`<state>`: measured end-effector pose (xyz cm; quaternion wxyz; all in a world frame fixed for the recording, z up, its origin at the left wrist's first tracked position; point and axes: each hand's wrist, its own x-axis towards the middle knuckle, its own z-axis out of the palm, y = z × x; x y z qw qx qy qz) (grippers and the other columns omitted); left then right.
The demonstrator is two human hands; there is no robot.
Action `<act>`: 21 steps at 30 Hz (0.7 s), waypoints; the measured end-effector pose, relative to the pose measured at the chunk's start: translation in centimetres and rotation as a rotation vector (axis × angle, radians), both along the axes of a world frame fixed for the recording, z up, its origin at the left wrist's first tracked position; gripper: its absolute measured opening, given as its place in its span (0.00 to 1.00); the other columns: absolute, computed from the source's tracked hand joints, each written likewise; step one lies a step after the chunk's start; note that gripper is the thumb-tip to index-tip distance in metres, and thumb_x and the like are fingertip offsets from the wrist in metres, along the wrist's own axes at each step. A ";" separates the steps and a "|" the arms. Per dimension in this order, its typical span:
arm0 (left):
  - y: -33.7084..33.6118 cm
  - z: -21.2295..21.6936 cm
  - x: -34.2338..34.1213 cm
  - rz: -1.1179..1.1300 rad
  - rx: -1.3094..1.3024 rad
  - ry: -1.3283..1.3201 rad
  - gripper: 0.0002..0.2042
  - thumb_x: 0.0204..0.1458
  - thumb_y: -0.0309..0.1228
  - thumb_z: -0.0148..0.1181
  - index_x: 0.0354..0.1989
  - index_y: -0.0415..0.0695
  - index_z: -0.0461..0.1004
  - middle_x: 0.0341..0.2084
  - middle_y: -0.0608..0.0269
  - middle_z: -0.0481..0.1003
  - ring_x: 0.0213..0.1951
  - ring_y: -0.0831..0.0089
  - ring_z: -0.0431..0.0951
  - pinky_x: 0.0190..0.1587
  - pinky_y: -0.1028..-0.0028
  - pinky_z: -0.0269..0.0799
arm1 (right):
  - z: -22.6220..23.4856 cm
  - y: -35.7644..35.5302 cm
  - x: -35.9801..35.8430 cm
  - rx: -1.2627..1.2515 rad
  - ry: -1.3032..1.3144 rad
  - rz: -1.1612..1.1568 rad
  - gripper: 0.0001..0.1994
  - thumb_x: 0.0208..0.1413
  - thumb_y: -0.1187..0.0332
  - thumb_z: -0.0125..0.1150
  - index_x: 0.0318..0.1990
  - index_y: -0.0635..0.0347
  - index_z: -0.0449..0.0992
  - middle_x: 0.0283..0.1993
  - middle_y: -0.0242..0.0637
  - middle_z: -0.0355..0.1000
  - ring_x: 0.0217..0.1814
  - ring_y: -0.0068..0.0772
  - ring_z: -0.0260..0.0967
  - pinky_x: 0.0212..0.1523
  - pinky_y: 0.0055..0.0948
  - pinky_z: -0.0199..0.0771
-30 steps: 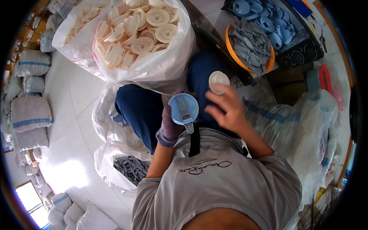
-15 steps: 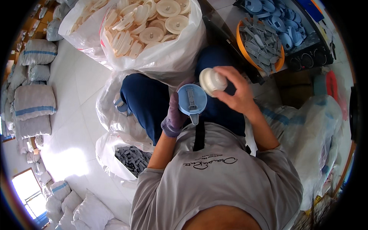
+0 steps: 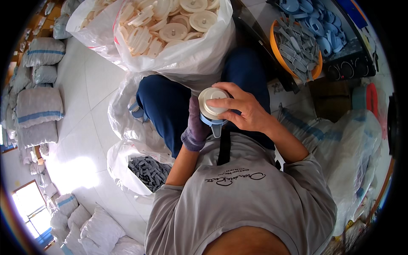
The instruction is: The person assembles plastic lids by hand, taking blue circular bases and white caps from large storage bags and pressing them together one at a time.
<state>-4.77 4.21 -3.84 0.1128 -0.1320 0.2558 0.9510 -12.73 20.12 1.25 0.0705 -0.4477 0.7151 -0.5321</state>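
In my lap, my left hand (image 3: pixel 194 123), in a purple-grey glove, closes round the side of a light blue round plastic lid (image 3: pixel 216 128) whose spout or tab points towards me. On top of this lid sits a cream round stepped plastic piece (image 3: pixel 208 94), covering most of it. The bare fingers of my right hand (image 3: pixel 246 108) curl over the cream piece from the right, index finger across its raised middle. Whether the two parts are locked together cannot be seen. The grey strip seen on the lid earlier is hidden beneath the cream piece.
Beyond my knees stands a white plastic sack (image 3: pixel 187 57) of cream round parts. At the upper right are an orange bowl (image 3: pixel 275 46) of grey strips and a black tray holding blue lids (image 3: pixel 316 27). A bag of dark grey strips (image 3: pixel 148 172) lies left; stuffed sacks (image 3: pixel 39 106) line the wall.
My right hand has moved left with the cream piece and set it over the blue lid, which was uncovered before. My left hand still holds the lid in about the same place.
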 end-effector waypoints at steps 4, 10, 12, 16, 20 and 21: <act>-0.2 0.3 0.0 -0.016 0.001 -0.014 0.39 0.56 0.66 0.32 0.57 0.41 0.65 0.48 0.52 0.72 0.47 0.61 0.75 0.47 0.63 0.74 | -0.4 0.1 0.0 0.010 0.041 0.023 0.29 0.38 0.75 0.72 0.53 0.47 0.74 0.59 0.48 0.63 0.55 0.49 0.68 0.52 0.36 0.72; -0.1 0.9 -0.1 0.056 0.048 -0.091 0.35 0.59 0.60 0.35 0.55 0.37 0.67 0.48 0.50 0.73 0.50 0.59 0.74 0.55 0.62 0.70 | 0.0 0.1 0.5 0.053 0.116 0.021 0.32 0.39 0.64 0.75 0.55 0.47 0.70 0.60 0.52 0.58 0.57 0.54 0.66 0.52 0.41 0.71; 0.0 0.7 0.1 0.098 0.030 -0.125 0.34 0.60 0.59 0.35 0.55 0.37 0.67 0.48 0.50 0.73 0.50 0.59 0.74 0.55 0.61 0.70 | -0.5 0.0 0.5 0.018 0.132 0.023 0.32 0.39 0.63 0.74 0.56 0.47 0.69 0.60 0.53 0.59 0.56 0.55 0.66 0.52 0.41 0.71; -0.3 1.3 0.9 0.081 -0.074 -0.085 0.32 0.61 0.55 0.36 0.54 0.36 0.67 0.48 0.50 0.73 0.50 0.59 0.74 0.55 0.63 0.70 | -0.9 -0.4 0.9 -0.048 0.182 0.020 0.32 0.40 0.62 0.74 0.56 0.48 0.69 0.59 0.53 0.60 0.55 0.55 0.67 0.51 0.41 0.72; -1.2 -2.2 1.3 0.122 -0.361 0.007 0.25 0.61 0.45 0.41 0.56 0.35 0.64 0.48 0.48 0.72 0.49 0.59 0.75 0.54 0.63 0.71 | -1.1 -0.6 1.4 -0.004 0.216 -0.017 0.30 0.41 0.61 0.73 0.55 0.48 0.70 0.58 0.53 0.61 0.53 0.55 0.68 0.50 0.40 0.72; -1.5 -4.7 1.6 0.138 -0.525 0.043 0.23 0.60 0.40 0.44 0.58 0.35 0.62 0.49 0.47 0.72 0.49 0.58 0.74 0.53 0.63 0.71 | -1.1 -0.6 1.5 0.003 0.226 -0.022 0.30 0.41 0.60 0.73 0.55 0.49 0.70 0.58 0.54 0.61 0.53 0.55 0.68 0.50 0.40 0.72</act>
